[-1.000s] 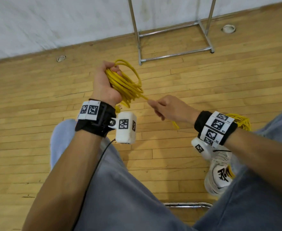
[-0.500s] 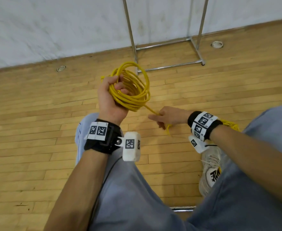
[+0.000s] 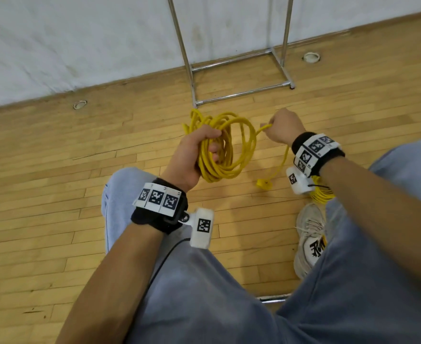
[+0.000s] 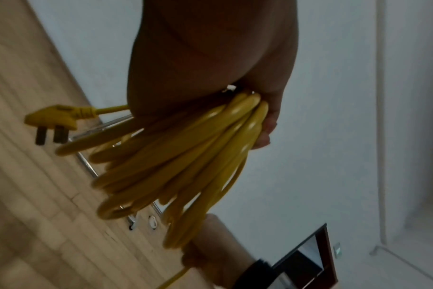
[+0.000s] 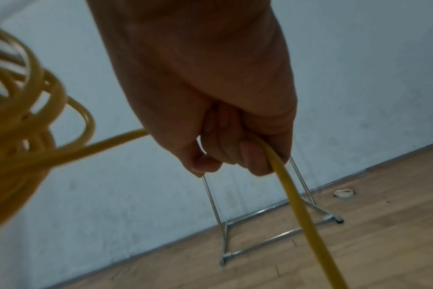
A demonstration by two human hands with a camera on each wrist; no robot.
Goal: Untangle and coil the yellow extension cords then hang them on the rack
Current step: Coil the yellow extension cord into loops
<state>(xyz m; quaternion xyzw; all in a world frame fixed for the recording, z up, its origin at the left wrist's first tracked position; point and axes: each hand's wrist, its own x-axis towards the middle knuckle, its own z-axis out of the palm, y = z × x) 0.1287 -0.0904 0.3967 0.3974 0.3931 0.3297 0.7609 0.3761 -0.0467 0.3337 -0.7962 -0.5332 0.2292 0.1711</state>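
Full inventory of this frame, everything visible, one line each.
coiled cord: 1, yellow, held in front of the knees
free cord end: 1, yellow, runs from the right hand down to a plug hanging above the floor
pronged plug: 1, yellow, sticks out beside the left hand
second cord bundle: 1, yellow, on the floor by the shoe
rack: 1, chrome, against the wall
floor sockets: 2, round, near the wall
shoe: 1, white, right foot
wrist bands: 2, black with markers
left hand: grips the coil
right hand: pinches the free end
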